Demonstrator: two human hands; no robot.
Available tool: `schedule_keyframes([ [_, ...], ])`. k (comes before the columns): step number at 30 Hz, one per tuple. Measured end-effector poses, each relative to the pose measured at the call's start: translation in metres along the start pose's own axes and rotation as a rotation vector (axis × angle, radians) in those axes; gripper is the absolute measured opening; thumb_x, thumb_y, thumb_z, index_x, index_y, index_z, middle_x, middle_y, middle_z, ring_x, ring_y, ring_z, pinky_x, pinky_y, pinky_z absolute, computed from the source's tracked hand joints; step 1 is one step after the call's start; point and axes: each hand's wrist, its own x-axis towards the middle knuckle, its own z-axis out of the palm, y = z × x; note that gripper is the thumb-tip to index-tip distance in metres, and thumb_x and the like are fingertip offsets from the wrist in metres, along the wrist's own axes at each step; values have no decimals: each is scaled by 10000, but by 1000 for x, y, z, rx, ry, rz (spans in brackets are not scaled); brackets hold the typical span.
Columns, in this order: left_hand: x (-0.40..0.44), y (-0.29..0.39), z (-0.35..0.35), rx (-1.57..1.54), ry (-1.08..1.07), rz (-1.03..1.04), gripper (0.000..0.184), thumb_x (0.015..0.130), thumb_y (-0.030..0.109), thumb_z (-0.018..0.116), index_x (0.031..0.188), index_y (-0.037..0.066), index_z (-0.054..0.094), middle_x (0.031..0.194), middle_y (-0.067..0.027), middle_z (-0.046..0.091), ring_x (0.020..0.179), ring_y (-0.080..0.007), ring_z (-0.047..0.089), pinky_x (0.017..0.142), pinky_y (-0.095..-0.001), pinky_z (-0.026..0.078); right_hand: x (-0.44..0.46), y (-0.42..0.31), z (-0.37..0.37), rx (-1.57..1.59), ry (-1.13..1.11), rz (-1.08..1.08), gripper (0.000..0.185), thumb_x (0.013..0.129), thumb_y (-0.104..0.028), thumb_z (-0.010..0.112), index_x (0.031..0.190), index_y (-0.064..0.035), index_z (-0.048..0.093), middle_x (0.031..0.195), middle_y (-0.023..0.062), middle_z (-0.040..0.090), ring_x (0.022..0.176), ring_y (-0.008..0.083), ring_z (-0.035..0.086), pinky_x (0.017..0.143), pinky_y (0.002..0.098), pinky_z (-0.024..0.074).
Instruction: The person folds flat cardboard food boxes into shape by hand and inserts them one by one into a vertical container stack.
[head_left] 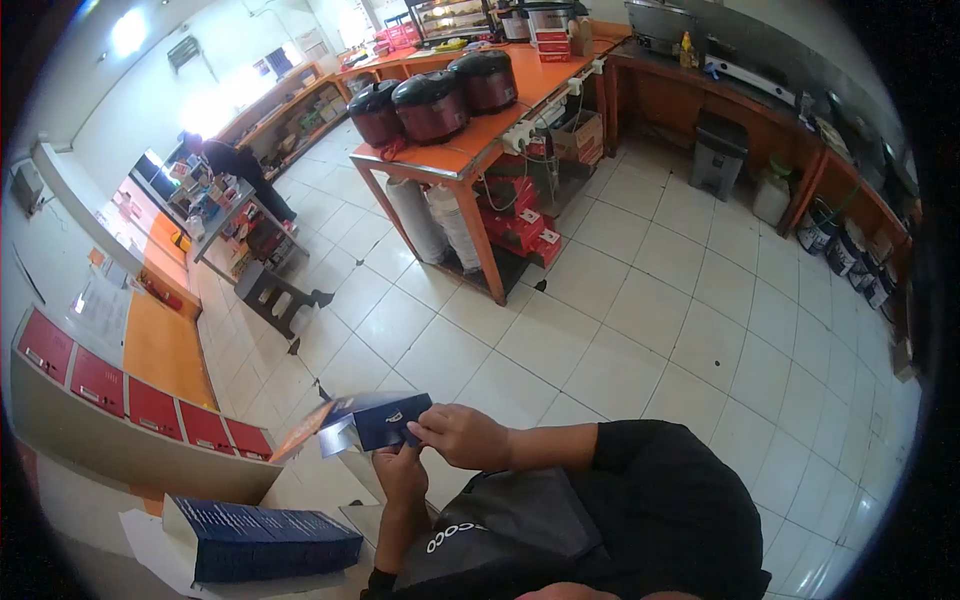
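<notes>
My right hand [462, 434] pinches the right edge of a dark blue folded card [385, 424] with a small light logo. From below, my left hand [402, 474] grips the lower edge of the same card, fingers closed. Pale, shiny and orange-edged panels fan out on its left side; whether they belong to one piece or several I cannot tell. Below and left of my hands, a tightly packed row of dark blue cards or packets [275, 545] stands in an open carton on a white surface.
Red lockers [155, 411] line the left wall. An orange-topped table [445, 150] holds three dark red rice cookers [430, 103]. A person [240, 170] in dark clothes stands by a cluttered side table. A black stool [272, 300], a grey bin [718, 153] and buckets [850, 245] stand on the tiled floor.
</notes>
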Motion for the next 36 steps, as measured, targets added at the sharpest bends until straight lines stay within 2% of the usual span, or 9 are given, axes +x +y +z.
schedule_keyframes([
  [8, -14, -5, -16, 239, 0, 131, 171, 775, 52, 644, 927, -16, 610, 885, -66, 635, 821, -146, 591, 748, -263, 455, 3, -6, 10, 40, -63, -19, 298, 728, -91, 621, 966, 84, 581, 783, 113, 506, 709, 255, 516, 639, 327, 457],
  [16, -39, 19, -43, 78, -372, -343, 300, 739, 18, 601, 1032, -36, 570, 955, -60, 635, 860, -142, 599, 779, -271, 462, 40, 8, -11, 573, -175, 264, 249, 856, -256, 580, 970, -39, 627, 771, 145, 553, 763, 294, 570, 672, 383, 459],
  [18, -48, 25, -36, 40, -421, -406, 300, 733, 2, 591, 1028, -44, 568, 964, -70, 636, 852, -148, 606, 772, -276, 469, 54, 11, -16, 276, -51, 170, 231, 847, -244, 587, 974, -53, 623, 797, 139, 579, 801, 318, 584, 708, 390, 465],
  [21, -54, 21, -34, -7, -408, -454, 293, 728, -20, 582, 1018, -55, 565, 972, -94, 637, 853, -169, 617, 771, -291, 481, 63, 19, -29, 360, -454, 179, 235, 833, -255, 587, 967, -68, 630, 833, 149, 610, 867, 321, 588, 778, 412, 439],
  [24, -64, 30, -19, -160, -366, -490, 295, 716, -45, 584, 1010, -65, 564, 966, -114, 638, 864, -190, 623, 780, -308, 488, 65, 24, -41, 407, -482, 181, 198, 817, -225, 588, 953, -91, 638, 876, 110, 602, 839, 303, 593, 746, 383, 470],
  [27, -70, 22, -19, -233, -350, -475, 307, 706, -48, 605, 1009, -67, 563, 966, -125, 638, 870, -199, 625, 784, -316, 491, 55, 22, -24, 414, -552, -279, 144, 759, -190, 591, 860, -105, 649, 868, 94, 605, 819, 289, 602, 711, 390, 476],
  [31, -76, 1, -33, -201, -375, -419, 317, 697, -56, 624, 1009, -64, 570, 992, -123, 634, 897, -201, 614, 798, -315, 477, 52, -3, -33, 215, -786, -343, 55, 703, -141, 585, 719, -110, 627, 807, 82, 630, 779, 261, 603, 671, 386, 468],
  [34, -89, -11, -31, -91, -230, -344, 311, 711, 20, 651, 1001, -67, 582, 1033, -128, 625, 949, -215, 596, 835, -327, 455, 38, -2, -26, 678, -814, -471, 46, 691, -134, 598, 706, -102, 628, 798, 80, 631, 778, 248, 605, 667, 381, 470],
  [36, -89, -12, -34, -36, -286, -293, 371, 719, 150, 675, 1003, -70, 587, 1061, -133, 617, 987, -228, 582, 862, -341, 439, 36, 0, -27, 622, -829, -456, 65, 706, -130, 614, 701, -66, 629, 795, 89, 630, 776, 247, 607, 676, 369, 472],
])
